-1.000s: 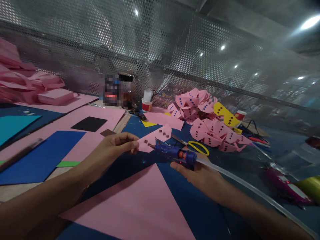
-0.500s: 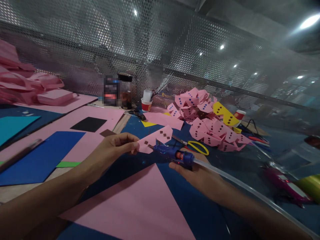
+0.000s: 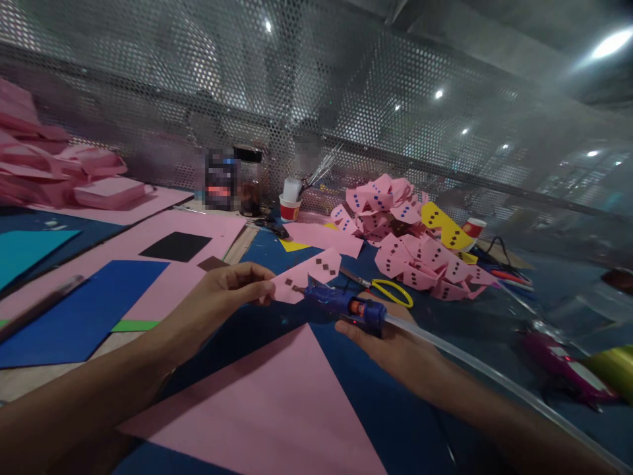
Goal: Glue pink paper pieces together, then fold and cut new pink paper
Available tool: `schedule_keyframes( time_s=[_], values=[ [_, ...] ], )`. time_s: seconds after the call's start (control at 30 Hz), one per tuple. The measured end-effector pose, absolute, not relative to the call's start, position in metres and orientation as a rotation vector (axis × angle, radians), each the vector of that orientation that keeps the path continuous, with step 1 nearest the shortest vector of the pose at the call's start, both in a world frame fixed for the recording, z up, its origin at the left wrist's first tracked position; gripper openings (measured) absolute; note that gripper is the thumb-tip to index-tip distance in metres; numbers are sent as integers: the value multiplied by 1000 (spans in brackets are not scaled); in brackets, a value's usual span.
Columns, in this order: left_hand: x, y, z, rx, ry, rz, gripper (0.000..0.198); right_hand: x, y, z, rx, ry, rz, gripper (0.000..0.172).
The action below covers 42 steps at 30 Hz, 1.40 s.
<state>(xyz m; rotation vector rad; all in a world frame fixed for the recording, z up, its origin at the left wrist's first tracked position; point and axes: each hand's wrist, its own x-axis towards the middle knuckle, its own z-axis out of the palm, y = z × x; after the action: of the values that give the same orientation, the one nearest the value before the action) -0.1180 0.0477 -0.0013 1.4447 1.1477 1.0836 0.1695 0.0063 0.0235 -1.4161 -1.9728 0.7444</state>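
Observation:
Between the thumb and fingers of my left hand [image 3: 244,287] is the left end of a pink paper piece [image 3: 307,274] with small dark brown squares on it. My right hand [image 3: 390,340] is closed around a blue hot glue gun [image 3: 341,300], with a long clear glue stick [image 3: 465,359] running out of its back. The gun's nozzle is at the paper near its left squares; whether it touches cannot be made out. Below lies a large pink sheet [image 3: 267,409]. Yellow-handled scissors [image 3: 393,293] rest just beyond the glue gun.
A heap of pink pieces with squares [image 3: 430,264] and a yellow piece [image 3: 445,225] stand at the back right. Paper cups [image 3: 289,208], a jar [image 3: 250,181] and dark scissors [image 3: 271,227] line the back. Blue sheet [image 3: 84,313] lies left; a magenta glue gun [image 3: 564,366] lies right.
The glue gun and my right hand have shifted very slightly right. My left hand and the pink piece stay in place.

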Motion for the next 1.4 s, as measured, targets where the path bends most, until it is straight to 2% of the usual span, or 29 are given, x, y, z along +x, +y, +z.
schedule_keyframes(
  time_s=[0.27,1.2,1.4],
  values=[
    [-118,46,1,1481,1145,1076,23,165,8,27,-1384,-1921,746,22],
    [-118,47,0,1487,1134,1076,21,168,5,22,-1399,-1918,757,27],
    [-118,47,1,1495,1154,1083,21,169,3,28,-1396,-2037,760,23]
  ],
)
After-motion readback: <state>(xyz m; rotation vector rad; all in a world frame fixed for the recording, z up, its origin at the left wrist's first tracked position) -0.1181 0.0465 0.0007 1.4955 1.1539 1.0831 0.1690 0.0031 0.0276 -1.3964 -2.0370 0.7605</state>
